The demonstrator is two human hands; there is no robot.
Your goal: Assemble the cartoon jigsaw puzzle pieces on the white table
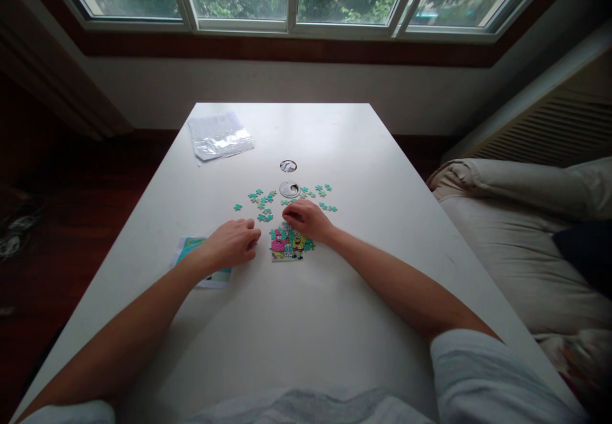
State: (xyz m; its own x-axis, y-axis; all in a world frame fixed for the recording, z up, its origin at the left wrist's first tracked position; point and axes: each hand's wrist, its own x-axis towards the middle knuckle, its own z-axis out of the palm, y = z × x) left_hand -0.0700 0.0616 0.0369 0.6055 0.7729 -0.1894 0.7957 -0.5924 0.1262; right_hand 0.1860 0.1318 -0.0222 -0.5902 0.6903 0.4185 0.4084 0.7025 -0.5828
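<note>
I am looking down through the head camera at a white table, and I am seeing the partly built puzzle lying flat near its middle, a small cartoon picture with pink and yellow figures. My right hand is resting at the puzzle's far edge, knuckles up and fingers curled down onto it; I cannot tell whether it is pinching a piece, because the fingertips are hidden. My left hand is lying just left of the puzzle, fingers loosely bent toward it, and I cannot tell whether anything is between them. Its wrist is covering part of a printed card. Loose teal pieces are lying scattered just beyond both hands, around a small round tin. A round lid is sitting a little farther out. A crumpled clear plastic bag is lying at the far left of the table. A pale cushion is showing to the right.
</note>
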